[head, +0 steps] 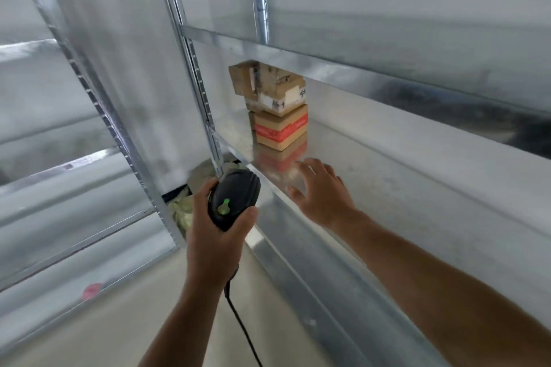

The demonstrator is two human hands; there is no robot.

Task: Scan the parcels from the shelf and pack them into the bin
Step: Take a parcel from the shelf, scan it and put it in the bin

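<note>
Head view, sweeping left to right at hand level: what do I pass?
Pink spot on the side rack → scanner gripped by the left hand → right hand, fingers spread. The parcels overlap scanner and right hand, so they are left out.

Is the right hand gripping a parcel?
No: the right hand reaches open-fingered over the shelf, short of the stacked parcels.

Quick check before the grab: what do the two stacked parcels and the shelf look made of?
Top parcel: seemingly brown cardboard, matte, with worn flaps and white labels. Lower parcel: cardboard too, with a red printed or taped band. Shelf: probably galvanised sheet steel, semi-glossy; it faintly mirrors the lower parcel.
</note>
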